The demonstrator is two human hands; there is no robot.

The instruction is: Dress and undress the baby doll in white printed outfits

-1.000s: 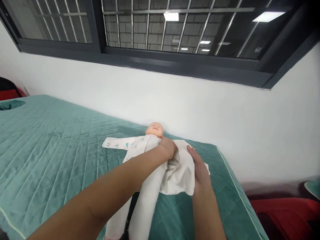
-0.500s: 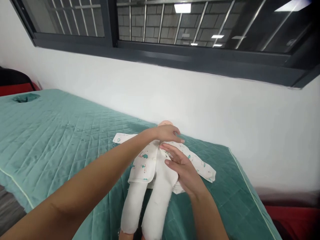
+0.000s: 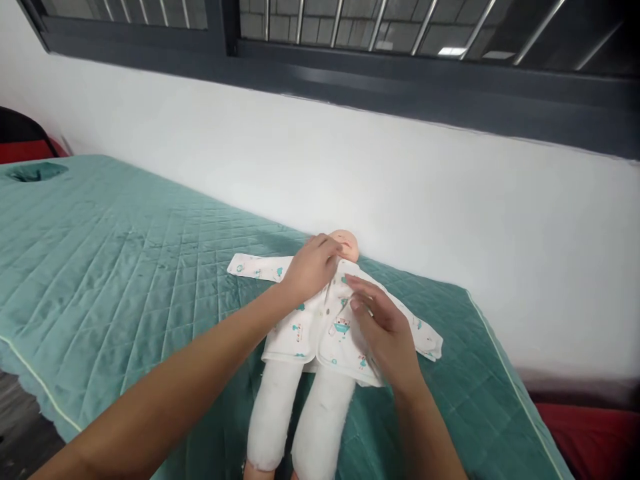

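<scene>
A baby doll [image 3: 345, 243] lies on its back with its head by the wall. It wears a white long-sleeved baby jacket [image 3: 345, 340] with small green and pink prints, its sleeves spread to both sides. The two front edges meet down the middle, where small snaps show. My left hand [image 3: 313, 265] is at the collar below the doll's chin, its bent fingers closed on the jacket edge; the thumb is hidden. Over the right front panel hovers my right hand [image 3: 383, 320], fingers slightly bent and thumb apart from them. White padded legs [image 3: 320, 420] stick out below the hem.
Green quilted cover [image 3: 150, 267] spreads under the doll, with a hole [image 3: 37, 172] at its far left. Behind it rises a white wall [image 3: 450, 207] with a dark window frame [image 3: 350, 80]. Red furniture shows at the left [image 3: 23, 150] and lower right [image 3: 595, 433].
The right front panel, folded back before, now lies flat over the doll's body. My left hand has drawn back left to the collar, uncovering the head. My right hand has moved slightly right. The view has tilted down.
</scene>
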